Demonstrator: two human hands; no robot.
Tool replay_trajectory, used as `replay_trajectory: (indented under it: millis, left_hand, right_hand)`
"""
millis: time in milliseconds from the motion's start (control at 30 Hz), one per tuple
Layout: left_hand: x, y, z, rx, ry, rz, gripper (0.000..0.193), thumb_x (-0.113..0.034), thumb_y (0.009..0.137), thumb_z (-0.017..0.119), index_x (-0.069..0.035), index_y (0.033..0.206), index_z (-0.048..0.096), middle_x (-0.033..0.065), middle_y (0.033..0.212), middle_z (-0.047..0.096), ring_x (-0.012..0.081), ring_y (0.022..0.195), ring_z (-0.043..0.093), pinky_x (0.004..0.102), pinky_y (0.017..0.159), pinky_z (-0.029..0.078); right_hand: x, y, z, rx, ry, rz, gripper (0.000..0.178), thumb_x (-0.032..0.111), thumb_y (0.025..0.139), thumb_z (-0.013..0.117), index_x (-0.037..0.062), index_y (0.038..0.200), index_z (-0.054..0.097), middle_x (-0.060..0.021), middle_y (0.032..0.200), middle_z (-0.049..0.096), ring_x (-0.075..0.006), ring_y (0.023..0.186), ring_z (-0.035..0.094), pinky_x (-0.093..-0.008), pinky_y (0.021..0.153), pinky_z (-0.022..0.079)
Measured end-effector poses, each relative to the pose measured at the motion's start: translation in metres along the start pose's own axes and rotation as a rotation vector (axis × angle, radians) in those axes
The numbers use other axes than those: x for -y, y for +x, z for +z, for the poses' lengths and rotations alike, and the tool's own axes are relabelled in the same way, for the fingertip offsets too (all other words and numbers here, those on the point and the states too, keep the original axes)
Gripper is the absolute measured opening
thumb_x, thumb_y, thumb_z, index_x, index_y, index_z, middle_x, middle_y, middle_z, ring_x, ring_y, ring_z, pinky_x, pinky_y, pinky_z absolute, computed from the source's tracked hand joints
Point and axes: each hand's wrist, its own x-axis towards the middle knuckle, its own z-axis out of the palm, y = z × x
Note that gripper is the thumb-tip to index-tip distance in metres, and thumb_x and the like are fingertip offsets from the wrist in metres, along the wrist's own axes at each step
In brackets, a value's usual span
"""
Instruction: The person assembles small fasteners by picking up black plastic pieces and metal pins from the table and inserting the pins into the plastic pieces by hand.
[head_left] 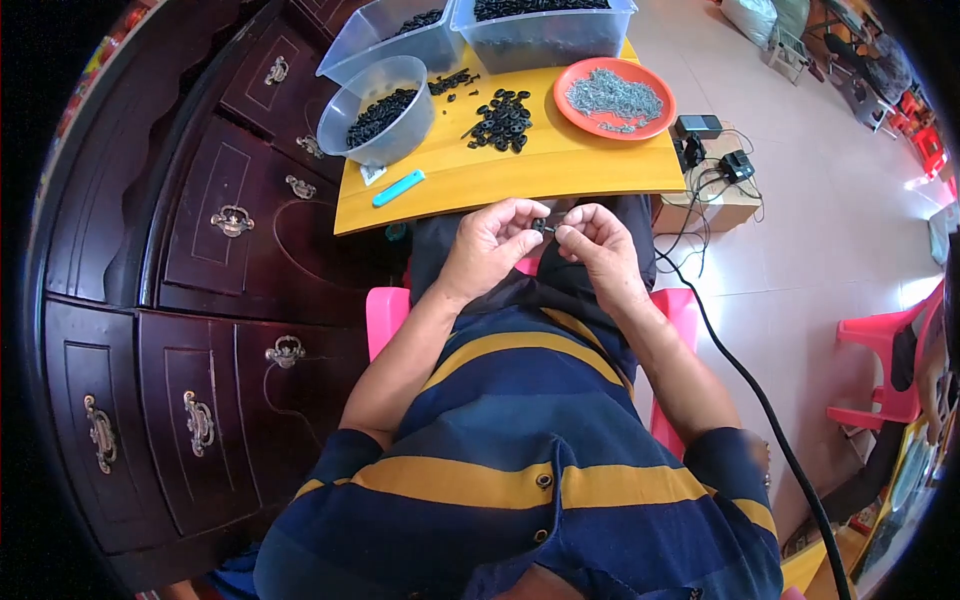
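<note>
Over my lap, just off the table's near edge, both hands are brought close together. Between thumb and fingertips, my left hand (492,245) pinches a small black plastic part (539,225). My right hand (600,248) pinches a small metal piece (549,230) that meets the black part from the right; its exact shape is too small to tell. Beyond the hands, a loose pile of black oval parts (502,122) lies on the yellow table (470,186). To its right stands an orange-red plate (668,112) heaped with small silvery metal pieces (612,95).
A round clear tub (425,125) and two rectangular clear bins (375,45) hold black parts. A turquoise cutter-like tool (399,188) lies near the table's left edge. Dark wooden drawers (230,220) stand left. At right are a cardboard box (735,208) with cables and a pink chair (870,350).
</note>
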Motion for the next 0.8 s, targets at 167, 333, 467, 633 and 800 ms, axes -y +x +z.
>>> replay_trajectory:
  millis: [167, 333, 467, 633, 800]
  left_hand:
    - [-0.0016, -0.0010, -0.0021, -0.006, 0.032, 0.004, 0.029, 0.003, 0.087, 0.068, -0.003, 0.116, 0.067, -0.0037, 0.094, 0.063, 0.0037, 0.084, 0.057, 0.0198, 0.078, 0.048]
    - [0.0005, -0.0008, -0.0038, 0.021, 0.009, 0.015, 0.030, 0.004, 0.087, 0.068, -0.002, 0.116, 0.067, -0.0034, 0.095, 0.063, 0.0040, 0.084, 0.057, 0.0201, 0.079, 0.049]
    - [-0.0008, -0.0009, -0.0043, 0.023, 0.014, -0.001, 0.030, 0.004, 0.087, 0.069, -0.002, 0.116, 0.067, -0.0035, 0.095, 0.063, 0.0037, 0.083, 0.057, 0.0197, 0.078, 0.049]
    - [-0.0022, -0.0013, -0.0046, 0.034, 0.021, -0.002, 0.029, 0.004, 0.087, 0.068, -0.001, 0.116, 0.067, -0.0035, 0.095, 0.063, 0.0035, 0.083, 0.058, 0.0199, 0.078, 0.050]
    - [-0.0019, -0.0005, -0.0051, 0.055, -0.042, -0.034, 0.028, 0.003, 0.088, 0.068, -0.001, 0.116, 0.067, -0.0026, 0.096, 0.065, 0.0035, 0.083, 0.058, 0.0199, 0.078, 0.051]
  right_hand:
    - [-0.0024, 0.0010, -0.0009, 0.024, -0.018, -0.001, 0.010, 0.004, 0.092, 0.068, 0.0075, 0.097, 0.060, 0.0032, 0.082, 0.061, -0.0057, 0.070, 0.057, -0.0196, 0.065, 0.045]
    - [-0.0015, 0.0012, -0.0007, 0.021, -0.031, 0.000, 0.010, 0.004, 0.092, 0.068, 0.0075, 0.096, 0.060, 0.0032, 0.082, 0.061, -0.0054, 0.070, 0.056, -0.0197, 0.065, 0.045]
    - [-0.0003, 0.0004, 0.0005, 0.015, -0.049, 0.005, 0.010, 0.004, 0.091, 0.068, 0.0074, 0.096, 0.060, 0.0032, 0.082, 0.061, -0.0053, 0.070, 0.056, -0.0197, 0.066, 0.045]
    - [-0.0006, 0.0001, 0.0001, 0.014, -0.053, 0.003, 0.011, 0.004, 0.091, 0.068, 0.0075, 0.096, 0.060, 0.0032, 0.082, 0.061, -0.0053, 0.070, 0.056, -0.0198, 0.066, 0.045]
    - [0.0023, -0.0005, 0.0040, -0.003, -0.039, 0.017, 0.011, 0.000, 0.091, 0.067, 0.0057, 0.093, 0.058, 0.0040, 0.079, 0.059, -0.0042, 0.069, 0.054, -0.0198, 0.064, 0.045]
